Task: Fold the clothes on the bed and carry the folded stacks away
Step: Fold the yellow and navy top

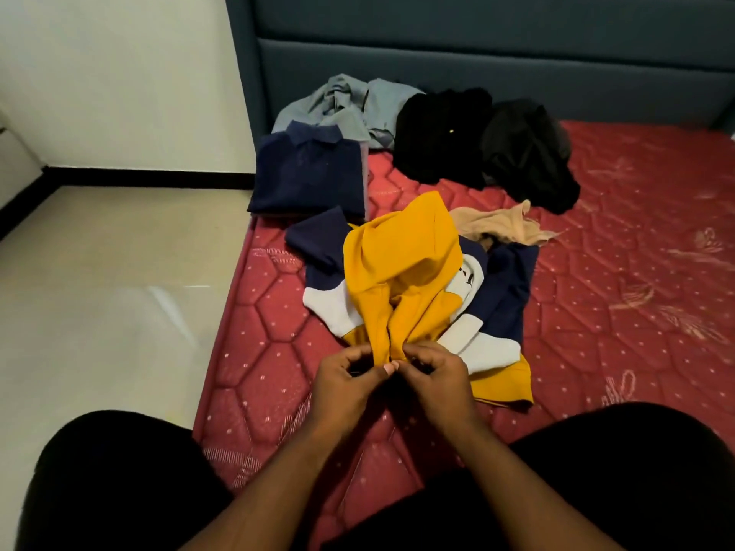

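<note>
Yellow-navy-white shirt lies crumpled mid-mattress, just in front of the knees; left hand and right hand both pinch its near yellow hem, fingers curled on cloth. Judgement: draw the hem taut and spread flat before folding; long axis runs away from the person, sleeves out sideways. Folded navy polo sits beyond, unfolded grey and black garments by the headboard.

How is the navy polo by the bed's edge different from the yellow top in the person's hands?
The navy polo lies folded flat, collar showing, untouched. The yellow top is rumpled and unfolded, with navy and white panels; the left hand and right hand pinch its near edge. Both lie on the red mattress.
</note>
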The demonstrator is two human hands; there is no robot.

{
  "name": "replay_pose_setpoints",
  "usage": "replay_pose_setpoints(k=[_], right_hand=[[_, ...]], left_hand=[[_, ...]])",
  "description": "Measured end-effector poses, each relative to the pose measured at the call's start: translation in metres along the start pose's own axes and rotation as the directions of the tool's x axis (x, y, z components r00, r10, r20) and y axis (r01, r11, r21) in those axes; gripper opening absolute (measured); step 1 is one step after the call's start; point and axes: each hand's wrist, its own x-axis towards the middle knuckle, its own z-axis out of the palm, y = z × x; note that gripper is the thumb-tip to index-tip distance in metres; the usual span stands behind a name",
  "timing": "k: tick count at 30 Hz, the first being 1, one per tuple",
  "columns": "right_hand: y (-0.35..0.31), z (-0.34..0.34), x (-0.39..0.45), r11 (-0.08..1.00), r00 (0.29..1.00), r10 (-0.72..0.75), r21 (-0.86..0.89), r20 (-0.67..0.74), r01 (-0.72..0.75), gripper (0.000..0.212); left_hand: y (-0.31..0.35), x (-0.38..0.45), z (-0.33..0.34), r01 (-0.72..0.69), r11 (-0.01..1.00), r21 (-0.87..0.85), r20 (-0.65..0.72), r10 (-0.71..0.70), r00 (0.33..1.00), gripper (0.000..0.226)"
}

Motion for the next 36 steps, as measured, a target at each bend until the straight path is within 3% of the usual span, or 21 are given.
replay_pose_setpoints(k=[7,13,16,21,24,26,27,28,29,30,31,32,33,35,36], right_hand=[[-0.007,-0.002,-0.005,0.987,0.992,-0.097,-0.134,-0.086,0.085,0.023],[-0.007,0.003,-0.011,0.979,0.988,-0.131,-0.165,-0.077,0.117,0.024],[-0.007,0.005,-0.012,0.973,0.987,-0.153,-0.181,-0.050,0.141,0.029],[-0.004,-0.001,-0.008,0.961,0.984,-0.173,-0.225,-0.032,0.162,0.029],[-0.002,-0.007,-0.003,0.956,0.985,-0.173,-0.243,-0.012,0.165,0.024],[-0.002,-0.010,0.000,0.964,0.987,-0.162,-0.215,-0.013,0.156,0.020],[-0.002,-0.011,0.001,0.971,0.989,-0.146,-0.193,-0.008,0.142,0.020],[-0.003,-0.013,0.002,0.975,0.991,-0.133,-0.179,0.004,0.132,0.020],[-0.003,-0.013,0.003,0.974,0.991,-0.134,-0.179,0.025,0.137,0.020],[-0.003,-0.013,0.003,0.971,0.989,-0.142,-0.186,0.052,0.149,0.020],[-0.002,-0.013,0.004,0.970,0.987,-0.144,-0.189,0.073,0.155,0.019],[-0.002,-0.014,0.004,0.970,0.986,-0.138,-0.188,0.090,0.153,0.017],[-0.002,-0.014,0.004,0.970,0.985,-0.136,-0.189,0.104,0.154,0.016],[0.000,-0.016,0.005,0.965,0.984,-0.142,-0.206,0.112,0.163,0.020],[0.001,-0.018,0.006,0.959,0.983,-0.145,-0.226,0.114,0.168,0.022]], left_hand=[[0.001,-0.003,0.000,-0.007,0.999,-0.044,-0.059,0.005,0.998,0.031],[0.001,-0.004,0.004,0.071,0.995,-0.069,-0.157,-0.081,0.984,0.023],[0.004,-0.002,0.003,0.158,0.975,-0.155,-0.108,-0.176,0.978,0.027],[0.009,0.004,-0.002,0.288,0.903,-0.319,0.024,-0.296,0.955,0.054],[0.009,0.016,-0.008,0.281,0.939,-0.196,0.043,-0.278,0.960,0.060],[0.013,0.031,-0.012,0.014,0.989,0.150,-0.041,-0.008,0.999,0.056],[0.020,0.040,-0.013,-0.182,0.907,0.380,0.002,0.196,0.981,0.053],[0.028,0.052,-0.013,-0.378,0.740,0.556,0.134,0.370,0.919,0.051],[0.037,0.065,-0.011,-0.544,0.535,0.647,0.313,0.464,0.829,0.051],[0.048,0.080,-0.006,-0.662,0.346,0.665,0.498,0.456,0.738,0.052],[0.059,0.095,0.001,-0.740,0.181,0.648,0.660,0.351,0.664,0.055],[0.072,0.108,0.011,-0.772,0.033,0.635,0.760,0.153,0.632,0.058],[0.083,0.119,0.019,-0.777,-0.133,0.615,0.772,-0.096,0.628,0.061],[0.101,0.137,0.030,-0.753,-0.401,0.521,0.623,-0.424,0.657,0.062],[0.108,0.146,0.035,-0.734,-0.454,0.505,0.542,-0.496,0.679,0.062]])
